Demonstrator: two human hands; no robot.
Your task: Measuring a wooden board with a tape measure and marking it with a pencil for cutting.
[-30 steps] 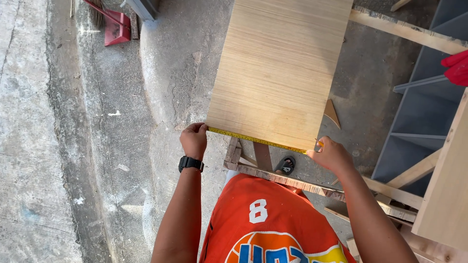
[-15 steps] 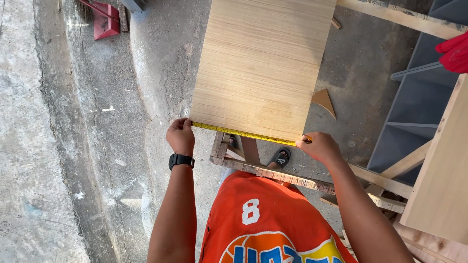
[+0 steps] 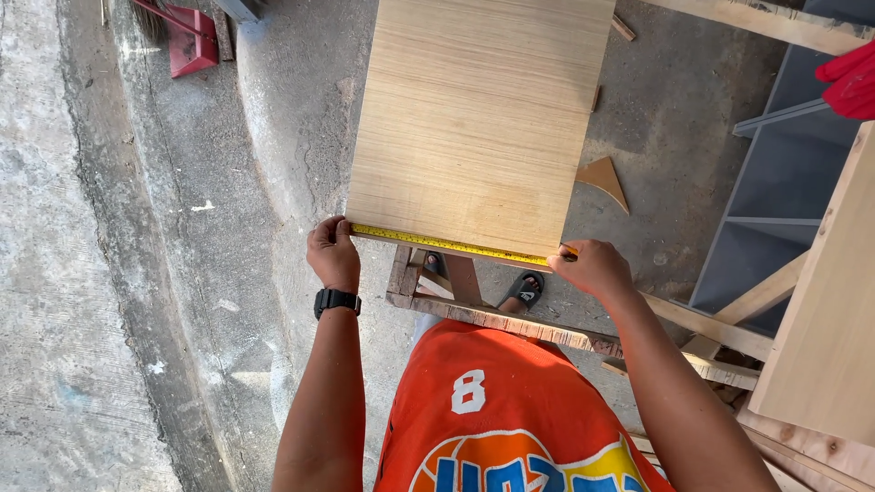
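A light plywood board (image 3: 478, 118) lies on a rough wooden frame (image 3: 510, 321) in front of me. Along its near edge runs a yellow tape measure (image 3: 447, 244). My left hand (image 3: 334, 253), with a black watch on the wrist, pins the tape's end at the board's near left corner. At the near right corner my right hand (image 3: 592, 269) holds the tape against the edge, with a small orange tip, perhaps a pencil (image 3: 569, 251), sticking out between its fingers.
Concrete floor lies to the left, with a red dustpan (image 3: 187, 46) at the top left. A grey shelf unit (image 3: 775, 200) and another plywood panel (image 3: 820, 319) stand at the right. A triangular wood offcut (image 3: 603, 178) lies on the floor.
The view has shifted, so the board and both hands sit a little further left and higher in frame. Both hands keep the tape stretched along the near edge.
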